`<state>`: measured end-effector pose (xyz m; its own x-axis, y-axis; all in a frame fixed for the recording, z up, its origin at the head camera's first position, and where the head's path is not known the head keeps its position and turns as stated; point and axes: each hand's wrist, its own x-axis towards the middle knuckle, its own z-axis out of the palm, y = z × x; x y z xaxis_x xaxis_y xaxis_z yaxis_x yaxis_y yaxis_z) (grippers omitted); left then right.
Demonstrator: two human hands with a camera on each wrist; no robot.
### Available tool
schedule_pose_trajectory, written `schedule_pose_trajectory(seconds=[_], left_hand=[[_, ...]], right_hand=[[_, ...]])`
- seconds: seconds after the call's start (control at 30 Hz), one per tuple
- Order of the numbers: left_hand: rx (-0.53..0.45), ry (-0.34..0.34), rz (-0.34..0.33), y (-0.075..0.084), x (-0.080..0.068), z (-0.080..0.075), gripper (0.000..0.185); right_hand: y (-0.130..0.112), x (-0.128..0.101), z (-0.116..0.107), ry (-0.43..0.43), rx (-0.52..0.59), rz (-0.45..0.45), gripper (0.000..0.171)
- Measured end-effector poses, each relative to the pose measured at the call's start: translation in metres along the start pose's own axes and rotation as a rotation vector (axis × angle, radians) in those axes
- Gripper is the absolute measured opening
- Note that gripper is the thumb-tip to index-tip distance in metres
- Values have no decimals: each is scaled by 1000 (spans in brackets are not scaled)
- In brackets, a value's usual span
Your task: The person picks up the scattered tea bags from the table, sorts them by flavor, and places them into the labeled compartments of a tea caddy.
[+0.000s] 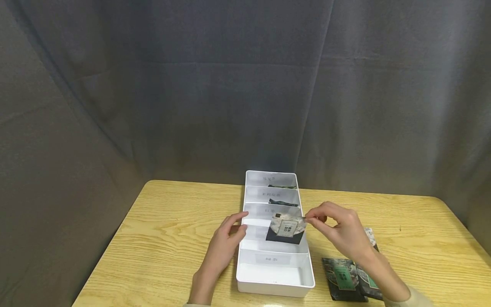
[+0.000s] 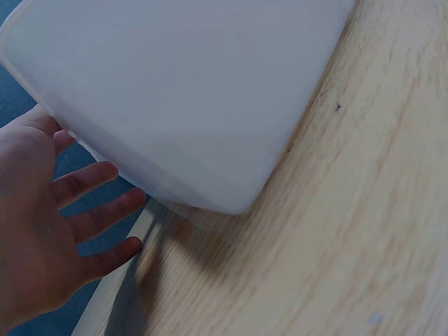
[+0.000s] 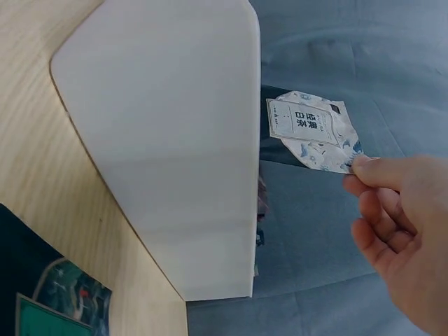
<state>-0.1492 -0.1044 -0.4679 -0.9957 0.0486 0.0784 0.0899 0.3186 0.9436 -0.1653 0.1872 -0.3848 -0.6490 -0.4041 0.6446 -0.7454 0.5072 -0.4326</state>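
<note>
My right hand (image 1: 341, 230) pinches a small tea packet (image 1: 285, 228) by one corner between thumb and fingertips. The packet is pale and patterned with a dark band and a printed label; in the right wrist view the tea packet (image 3: 308, 133) shows above the rim of a white divided box (image 1: 274, 288). In the head view it overlaps the box's nearer middle compartments. At the box's left rim is my left hand (image 1: 224, 238), its fingers spread and loosely extended. The left wrist view has the left hand (image 2: 56, 217) close along the box's wall.
Dark packets with green labels, one a tea packet (image 1: 341, 279), lie on the wooden table (image 1: 172, 238) right of the box, partly under my right forearm. Dark packets (image 1: 283, 202) stand in the far compartments. Paper labels mark the dividers. A grey curtain (image 1: 230, 106) hangs behind.
</note>
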Motion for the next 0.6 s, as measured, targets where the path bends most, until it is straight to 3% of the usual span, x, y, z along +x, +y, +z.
schedule_pose_trajectory(seconds=[0.2, 0.6], left_hand=[[8, -2, 1, -2, 0, 0, 38], [14, -2, -8, 0, -1, 0, 38]], right_hand=[[-1, -5, 3, -31, -40, -11, 32], [-1, -14, 7, -121, 0, -20, 30]])
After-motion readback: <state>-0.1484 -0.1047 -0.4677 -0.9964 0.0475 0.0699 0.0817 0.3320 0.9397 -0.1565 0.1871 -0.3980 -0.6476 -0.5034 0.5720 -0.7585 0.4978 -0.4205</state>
